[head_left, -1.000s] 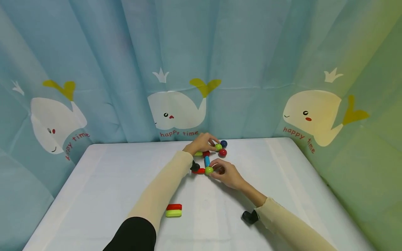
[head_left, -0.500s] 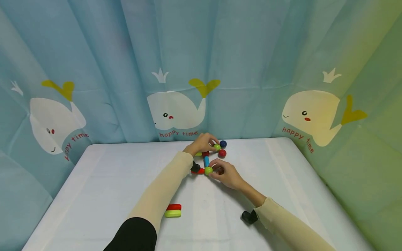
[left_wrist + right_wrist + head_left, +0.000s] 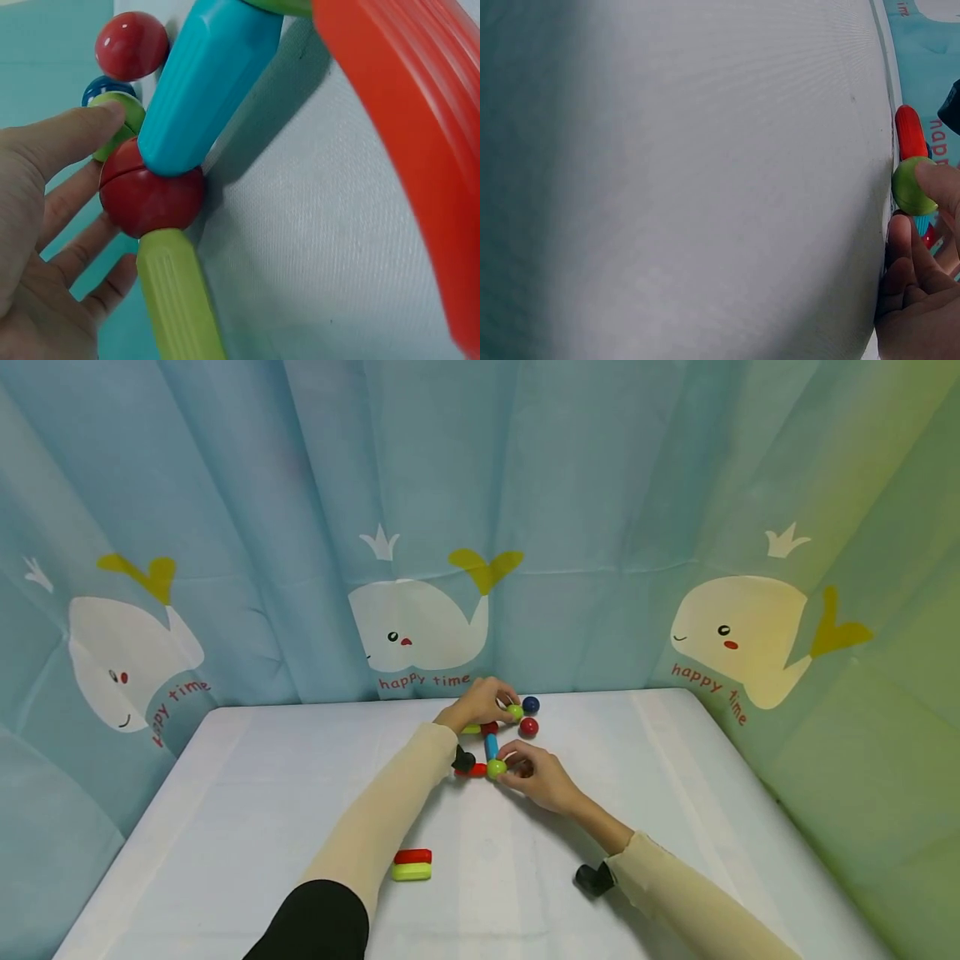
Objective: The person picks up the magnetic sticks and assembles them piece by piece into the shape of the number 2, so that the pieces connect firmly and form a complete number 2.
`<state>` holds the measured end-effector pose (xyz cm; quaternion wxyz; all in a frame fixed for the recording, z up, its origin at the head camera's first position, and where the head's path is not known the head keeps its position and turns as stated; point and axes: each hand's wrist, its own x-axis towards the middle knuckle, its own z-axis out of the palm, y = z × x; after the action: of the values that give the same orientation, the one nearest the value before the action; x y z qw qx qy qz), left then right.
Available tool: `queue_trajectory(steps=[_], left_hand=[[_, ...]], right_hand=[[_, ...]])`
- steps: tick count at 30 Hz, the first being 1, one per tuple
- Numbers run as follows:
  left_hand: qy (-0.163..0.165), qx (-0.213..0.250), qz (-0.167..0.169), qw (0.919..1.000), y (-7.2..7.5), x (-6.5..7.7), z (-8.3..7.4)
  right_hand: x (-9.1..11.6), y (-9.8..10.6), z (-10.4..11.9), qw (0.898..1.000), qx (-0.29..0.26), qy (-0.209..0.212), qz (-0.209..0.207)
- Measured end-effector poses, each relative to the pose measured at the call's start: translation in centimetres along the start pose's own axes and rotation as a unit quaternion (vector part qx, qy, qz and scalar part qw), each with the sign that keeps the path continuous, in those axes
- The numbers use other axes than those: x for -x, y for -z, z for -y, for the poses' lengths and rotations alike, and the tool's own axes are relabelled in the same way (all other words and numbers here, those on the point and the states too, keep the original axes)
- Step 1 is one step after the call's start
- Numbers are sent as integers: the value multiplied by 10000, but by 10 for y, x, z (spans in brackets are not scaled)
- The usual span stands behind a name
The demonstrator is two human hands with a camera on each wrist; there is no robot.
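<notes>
A light green ball (image 3: 515, 712) is pinched by my left hand (image 3: 483, 700) at the far side of the table. Beside it sits a red ball (image 3: 150, 195) joined to a blue rod (image 3: 214, 82) and a light green rod (image 3: 180, 300). At the blue rod's near end is another green ball (image 3: 496, 769), which my right hand (image 3: 543, 779) holds between thumb and fingers. A red rod (image 3: 477, 771) extends left from that ball. Whether the far green ball touches the joined red ball is unclear.
A loose red ball (image 3: 528, 727) and a dark blue ball (image 3: 531, 704) lie right of the left hand. A red bar (image 3: 412, 857) and a light green bar (image 3: 412, 872) lie side by side nearer on the white table (image 3: 262, 818). A whale-print curtain (image 3: 585, 610) hangs behind.
The far green ball has shifted slightly left with my left hand, closer to the joined red ball and away from the dark blue one. My right hand keeps its hold.
</notes>
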<state>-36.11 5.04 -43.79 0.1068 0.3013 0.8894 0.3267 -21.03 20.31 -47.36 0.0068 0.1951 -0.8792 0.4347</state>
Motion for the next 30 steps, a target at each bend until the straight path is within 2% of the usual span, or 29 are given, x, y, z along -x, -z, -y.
queue_trajectory(steps=[6, 13, 20, 26, 30], left_hand=[[-35, -49, -136, 9999, 5, 3, 3], [-437, -90, -197, 9988, 19, 13, 2], [-765, -165, -306, 9965, 35, 30, 2], [-1064, -379, -532, 9922, 45, 46, 9], [-1154, -320, -700, 9903, 50, 59, 14]], right_hand=[[0, -1, -1, 10000, 10, 44, -33], [1, -2, -1, 9998, 86, 142, -77], [1, -2, -1, 9998, 120, 115, -81], [0, -2, -3, 9999, 83, 113, -62], [-1, -2, -3, 10000, 88, 17, -44]])
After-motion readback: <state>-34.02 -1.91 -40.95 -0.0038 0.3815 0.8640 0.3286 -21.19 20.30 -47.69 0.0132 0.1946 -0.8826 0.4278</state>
